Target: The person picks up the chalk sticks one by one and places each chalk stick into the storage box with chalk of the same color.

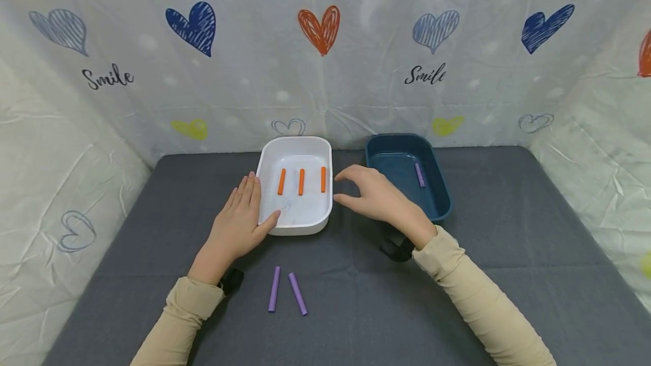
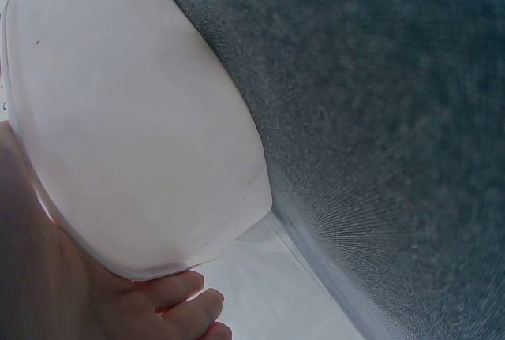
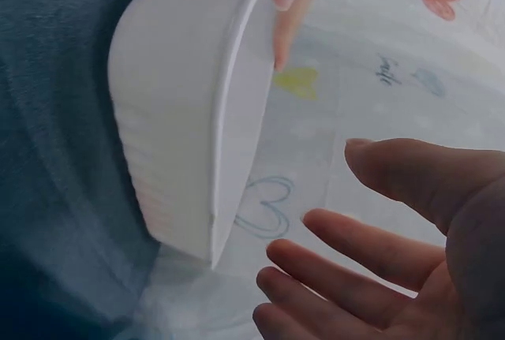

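The left hand (image 1: 239,222) rests with its fingers straight along the left rim of the white tray (image 1: 300,217), thumb across the near corner, while the right hand (image 1: 378,194) hovers at the opposite side, thumb and fingers held wide, seemingly just clear of the rim, though depth is hard to judge. Three orange sticks (image 1: 302,182) lie spaced apart inside that tray; one purple stick (image 1: 419,175) lies in the blue tray (image 1: 394,171), and two more purple sticks (image 1: 298,293) on the gray cloth (image 1: 356,309) in front.
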### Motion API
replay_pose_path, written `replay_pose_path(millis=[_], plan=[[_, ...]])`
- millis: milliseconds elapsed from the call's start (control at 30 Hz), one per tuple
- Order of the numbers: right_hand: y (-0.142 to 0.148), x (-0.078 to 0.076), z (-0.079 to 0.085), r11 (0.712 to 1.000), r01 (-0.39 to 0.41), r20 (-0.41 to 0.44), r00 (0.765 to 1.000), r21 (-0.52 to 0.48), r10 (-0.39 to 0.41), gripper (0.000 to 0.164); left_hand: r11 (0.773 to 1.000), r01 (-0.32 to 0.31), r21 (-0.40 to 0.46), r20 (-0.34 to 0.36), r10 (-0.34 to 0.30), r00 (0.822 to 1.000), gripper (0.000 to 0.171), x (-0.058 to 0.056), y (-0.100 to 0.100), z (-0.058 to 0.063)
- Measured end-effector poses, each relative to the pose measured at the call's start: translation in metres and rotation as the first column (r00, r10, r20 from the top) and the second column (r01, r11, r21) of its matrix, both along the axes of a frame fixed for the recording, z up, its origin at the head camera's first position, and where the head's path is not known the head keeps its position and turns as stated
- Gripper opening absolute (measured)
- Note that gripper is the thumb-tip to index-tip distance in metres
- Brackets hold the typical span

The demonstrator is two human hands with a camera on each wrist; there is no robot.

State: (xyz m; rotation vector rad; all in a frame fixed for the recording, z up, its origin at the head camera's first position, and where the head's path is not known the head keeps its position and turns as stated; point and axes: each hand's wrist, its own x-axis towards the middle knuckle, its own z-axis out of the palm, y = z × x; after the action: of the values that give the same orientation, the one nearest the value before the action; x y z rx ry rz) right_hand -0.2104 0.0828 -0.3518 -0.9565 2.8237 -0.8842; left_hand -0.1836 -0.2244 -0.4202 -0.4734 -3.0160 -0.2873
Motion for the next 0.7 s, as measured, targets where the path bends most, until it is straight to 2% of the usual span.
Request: replay_pose_path(millis=[433,700], plan=[[0.045,0.017,-0.01,0.993,0.083,-0.106,0.99,-0.088,-0.092,0.036,1.0,0.003,0.007,-0.008,-0.003,1.0,0.088,-0.001,0.0,0.0],[0.076,0.027,-0.02,0.973,0.107,-0.137,0.981,-0.204,-0.137,0.034,1.0,0.006,0.01,-0.007,-0.006,1.0,0.089,0.0,0.0,0.0]])
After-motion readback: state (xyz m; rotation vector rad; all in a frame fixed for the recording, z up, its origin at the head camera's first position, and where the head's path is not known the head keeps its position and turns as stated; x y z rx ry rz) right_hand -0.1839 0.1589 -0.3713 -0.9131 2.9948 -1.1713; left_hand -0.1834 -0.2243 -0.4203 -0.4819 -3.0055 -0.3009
